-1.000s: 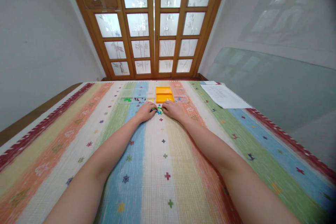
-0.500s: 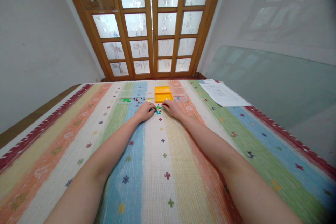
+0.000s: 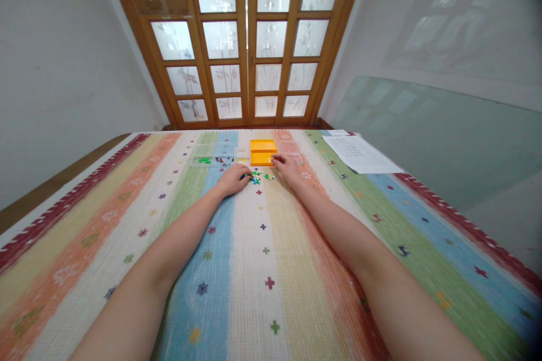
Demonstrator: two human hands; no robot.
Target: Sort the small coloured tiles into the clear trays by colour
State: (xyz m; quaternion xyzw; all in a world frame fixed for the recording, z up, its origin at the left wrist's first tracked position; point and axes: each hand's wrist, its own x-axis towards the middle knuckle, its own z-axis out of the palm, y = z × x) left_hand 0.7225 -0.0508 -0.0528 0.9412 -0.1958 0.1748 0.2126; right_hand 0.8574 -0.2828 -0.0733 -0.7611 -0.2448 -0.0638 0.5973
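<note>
My left hand (image 3: 235, 179) rests on the cloth with fingers curled at the left side of a pile of small coloured pieces (image 3: 255, 178), green, white and blue. Dark bits show under its fingertips; what exactly it holds is too small to make out. My right hand (image 3: 286, 167) is at the front right corner of an open yellow box (image 3: 263, 145), its fingers pinched over the near compartment. Small whitish pieces (image 3: 270, 160) lie there by the fingertips. Whatever sits in the pinch is too small to name. A few green and white pieces (image 3: 270, 176) lie just in front of this hand.
Left of the yellow box stands a clear divided tray (image 3: 195, 159) with green pieces (image 3: 205, 161), dark red pieces (image 3: 224, 160) and yellow ones. Another clear tray (image 3: 301, 153) is partly hidden behind my right hand. A printed sheet (image 3: 359, 155) lies at the right on the striped tablecloth (image 3: 249, 271).
My right hand has moved from the pile, forward and right, to the yellow box. The green and white pieces it partly covered now show. My left hand has stayed in place.
</note>
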